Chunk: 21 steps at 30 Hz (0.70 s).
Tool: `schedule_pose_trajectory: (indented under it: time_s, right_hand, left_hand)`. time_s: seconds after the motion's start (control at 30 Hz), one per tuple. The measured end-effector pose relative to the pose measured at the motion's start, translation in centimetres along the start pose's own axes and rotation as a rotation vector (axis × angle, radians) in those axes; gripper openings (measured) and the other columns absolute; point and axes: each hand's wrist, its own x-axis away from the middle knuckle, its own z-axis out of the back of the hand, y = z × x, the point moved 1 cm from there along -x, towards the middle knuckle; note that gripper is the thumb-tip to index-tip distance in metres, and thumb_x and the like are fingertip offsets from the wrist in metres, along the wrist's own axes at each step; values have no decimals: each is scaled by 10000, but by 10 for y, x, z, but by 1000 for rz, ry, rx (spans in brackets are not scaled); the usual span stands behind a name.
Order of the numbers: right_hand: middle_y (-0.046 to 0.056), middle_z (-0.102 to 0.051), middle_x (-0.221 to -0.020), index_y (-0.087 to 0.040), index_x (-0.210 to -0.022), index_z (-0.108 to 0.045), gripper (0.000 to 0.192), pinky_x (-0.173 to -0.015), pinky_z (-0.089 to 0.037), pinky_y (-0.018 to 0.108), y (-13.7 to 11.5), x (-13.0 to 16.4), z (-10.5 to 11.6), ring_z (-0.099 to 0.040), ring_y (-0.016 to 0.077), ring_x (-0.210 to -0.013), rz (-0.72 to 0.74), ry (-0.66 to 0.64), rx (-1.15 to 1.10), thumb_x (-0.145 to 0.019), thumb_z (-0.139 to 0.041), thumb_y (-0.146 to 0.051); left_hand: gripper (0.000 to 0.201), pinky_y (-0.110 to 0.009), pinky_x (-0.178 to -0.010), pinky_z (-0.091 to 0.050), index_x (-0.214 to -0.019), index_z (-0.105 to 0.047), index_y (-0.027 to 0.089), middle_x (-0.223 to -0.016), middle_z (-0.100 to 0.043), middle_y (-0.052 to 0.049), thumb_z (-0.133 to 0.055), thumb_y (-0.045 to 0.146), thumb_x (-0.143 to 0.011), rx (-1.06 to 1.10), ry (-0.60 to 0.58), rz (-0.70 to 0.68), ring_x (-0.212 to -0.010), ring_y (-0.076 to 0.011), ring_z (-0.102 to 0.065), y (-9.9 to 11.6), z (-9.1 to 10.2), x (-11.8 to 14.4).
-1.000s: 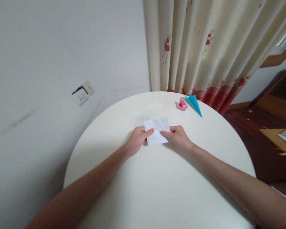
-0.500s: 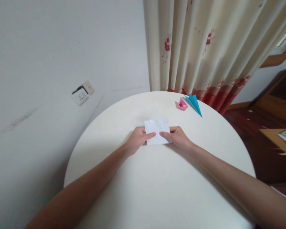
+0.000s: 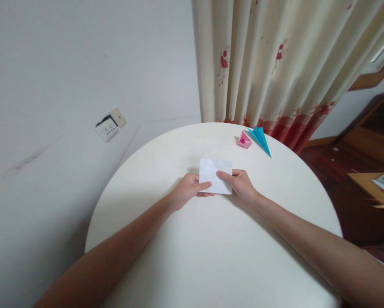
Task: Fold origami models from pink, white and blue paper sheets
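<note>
Head camera: our left hand (image 3: 187,191) and right hand (image 3: 240,185) pinch a folded white paper (image 3: 215,179) from either side, thumbs on top, steadying it just above the round bench (image 3: 211,256); pink (image 3: 244,140) and blue (image 3: 261,139) paper models sit well apart.

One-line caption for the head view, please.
Both hands, left hand and right hand, hold a white folded paper over a round white table; pink and blue origami beyond.

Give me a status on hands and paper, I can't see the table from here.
Left hand and right hand both pinching the white paper, held just above the round table. Pink and blue paper models beyond, well apart.
</note>
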Motion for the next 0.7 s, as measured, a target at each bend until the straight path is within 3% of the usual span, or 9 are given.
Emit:
schedule_pose_trajectory:
  time_s: [0.17,0.33,0.47,0.7]
  right_hand:
    - [111,-739,-799,-108,-806,-746,349,-663,-512,362,0,-5,4,-656,222,-700,16,1,-68,-619,-848,-385]
    - [56,-686,-699,-148,-645,-703,285,-654,-461,323,0,-18,17,-593,172,-665,135,89,16,-624,-836,-399]
    - [61,-691,-748,-154,-708,-732,258,-681,-449,327,-1,-25,23,-589,178,-712,177,143,59,-644,-810,-391]
    - [43,-663,-667,-135,-678,-713,262,-595,-399,289,-4,-19,17,-540,140,-618,203,64,230,-661,-774,-390]
  left_hand:
    - [411,-304,-759,-567,-968,-749,114,-947,-750,-161,-769,467,-758,-23,-26,9,-822,-213,-718,-5,4,-2]
    - [415,-317,-780,-570,-972,-750,115,-1022,-743,-169,-788,456,-739,-4,-34,35,-825,-217,-724,-6,4,-1]
    - [404,-342,-801,-561,-953,-753,113,-1018,-744,-160,-801,442,-724,3,-54,44,-816,-218,-719,-1,1,1]
    - [400,-323,-780,-519,-972,-742,100,-954,-751,-128,-795,412,-727,70,38,-66,-846,-226,-694,7,1,1]
